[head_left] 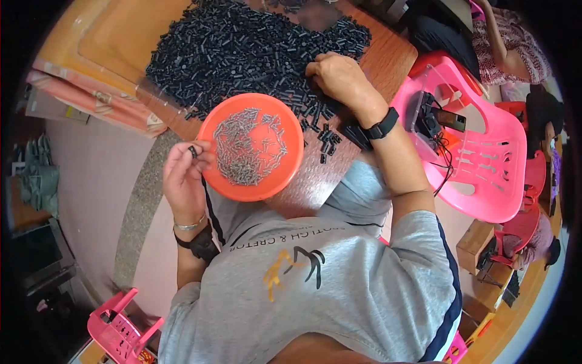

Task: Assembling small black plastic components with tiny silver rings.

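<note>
My left hand [187,176] is beside the left rim of an orange-red round tray [295,164]. Its thumb and fingers pinch a small black cylindrical piece [193,151]. Many thin silver screw-like pins [242,145] lie inside the tray. Beyond it spreads a large heap of short black cylindrical pieces [224,51]. At the right side of this heap rests my right hand [341,76], knuckles up and fingers curled down; what they hold, if anything, is hidden. A few loose black pieces [328,145] lie on the table nearer me, below the right hand.
The brown table [315,185] ends just in front of me. A pink plastic chair [479,158] on the right bears a phone [450,119], cables and a clear box. Other people sit at the far right. Another pink chair [118,327] stands at the lower left.
</note>
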{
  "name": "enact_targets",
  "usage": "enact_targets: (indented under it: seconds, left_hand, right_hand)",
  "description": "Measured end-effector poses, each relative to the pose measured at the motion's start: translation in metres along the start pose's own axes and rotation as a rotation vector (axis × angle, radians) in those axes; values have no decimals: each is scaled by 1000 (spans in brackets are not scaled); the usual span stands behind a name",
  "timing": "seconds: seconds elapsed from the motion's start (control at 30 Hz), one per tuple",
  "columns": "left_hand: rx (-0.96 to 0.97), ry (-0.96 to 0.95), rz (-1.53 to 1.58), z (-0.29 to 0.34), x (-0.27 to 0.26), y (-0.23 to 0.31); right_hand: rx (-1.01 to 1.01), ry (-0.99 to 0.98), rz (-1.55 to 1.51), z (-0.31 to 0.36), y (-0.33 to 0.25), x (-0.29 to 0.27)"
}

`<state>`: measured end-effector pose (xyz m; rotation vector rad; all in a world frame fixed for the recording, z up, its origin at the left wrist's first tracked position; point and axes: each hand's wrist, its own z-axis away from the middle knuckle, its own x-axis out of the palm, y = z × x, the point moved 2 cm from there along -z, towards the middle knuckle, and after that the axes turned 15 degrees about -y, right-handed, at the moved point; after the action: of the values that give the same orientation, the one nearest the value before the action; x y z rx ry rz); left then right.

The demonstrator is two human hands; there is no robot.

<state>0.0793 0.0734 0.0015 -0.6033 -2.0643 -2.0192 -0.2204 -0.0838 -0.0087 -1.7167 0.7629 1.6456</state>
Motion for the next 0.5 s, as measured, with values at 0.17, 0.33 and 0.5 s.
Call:
enact_targets:
  seconds: [0.17,0.33,0.5]
  left_hand:
    - [-5,-53,-58,-11,14,5]
    - [-10,-86,-97,-22,14,12]
    - [71,-122,-158,-46,10,36]
  right_hand:
    - [10,-12,-27,1,1,0]
    - [-6,32,-52,6,-1,-3]
    - [-78,148,-239,3,-1,-9]
